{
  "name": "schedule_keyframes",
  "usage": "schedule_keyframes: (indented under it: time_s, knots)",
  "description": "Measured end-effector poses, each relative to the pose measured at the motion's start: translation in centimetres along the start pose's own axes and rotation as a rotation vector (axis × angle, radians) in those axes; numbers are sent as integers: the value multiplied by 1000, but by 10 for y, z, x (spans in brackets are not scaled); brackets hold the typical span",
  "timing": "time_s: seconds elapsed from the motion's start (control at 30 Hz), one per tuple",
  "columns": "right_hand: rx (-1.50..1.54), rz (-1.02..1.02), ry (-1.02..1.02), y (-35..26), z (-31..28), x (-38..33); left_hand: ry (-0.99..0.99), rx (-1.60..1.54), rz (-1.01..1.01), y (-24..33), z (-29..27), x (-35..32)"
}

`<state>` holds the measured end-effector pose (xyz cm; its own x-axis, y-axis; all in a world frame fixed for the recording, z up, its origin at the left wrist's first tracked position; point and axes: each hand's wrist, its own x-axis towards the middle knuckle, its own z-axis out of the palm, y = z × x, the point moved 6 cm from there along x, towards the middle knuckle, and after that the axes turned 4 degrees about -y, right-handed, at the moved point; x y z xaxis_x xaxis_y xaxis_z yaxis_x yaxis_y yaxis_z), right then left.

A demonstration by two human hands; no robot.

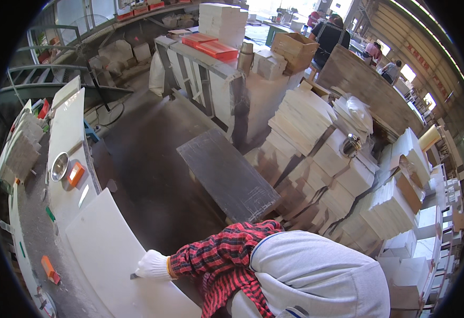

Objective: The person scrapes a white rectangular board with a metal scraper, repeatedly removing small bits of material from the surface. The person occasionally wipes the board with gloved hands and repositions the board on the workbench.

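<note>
My right hand (pixel 154 265), in a white knitted glove with a red-and-black checked sleeve, reaches over a smooth white slab (pixel 107 241). Its fingers are closed on a small dark flat piece (pixel 134 276) whose end pokes out at the slab's surface; the rest is covered by the glove. The slab lies on a grey, dusty bench (pixel 33 212). My left hand does not show. Farther up the bench are a shiny metal bowl (pixel 59 166) and an orange block (pixel 76 174). Another orange piece (pixel 50 269) lies at the bench's left side.
A low dark-topped platform (pixel 229 175) stands on the floor beyond my arm. Tall stacks of pale slabs (pixel 301 119) rise to the right, with a wooden crate (pixel 294 50) behind. Another white panel (pixel 67 124) leans along the bench. A co-worker (pixel 330 40) stands far off.
</note>
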<state>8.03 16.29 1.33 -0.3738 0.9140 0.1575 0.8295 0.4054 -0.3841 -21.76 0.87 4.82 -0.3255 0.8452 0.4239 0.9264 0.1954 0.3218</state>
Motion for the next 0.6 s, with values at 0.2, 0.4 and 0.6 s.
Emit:
schedule_keyframes:
  time_s: [0.2,0.4,0.6]
  knots:
    - [49,35,-146,-4,-21,8,-33,-103,-63,-16,-5,-1]
    - [490,118,-207,43,-27,-14,51,-512,-386,10,1,-3]
    - [384,-91,-368,26,-49,5,62,-383,-525,58,-30,-38]
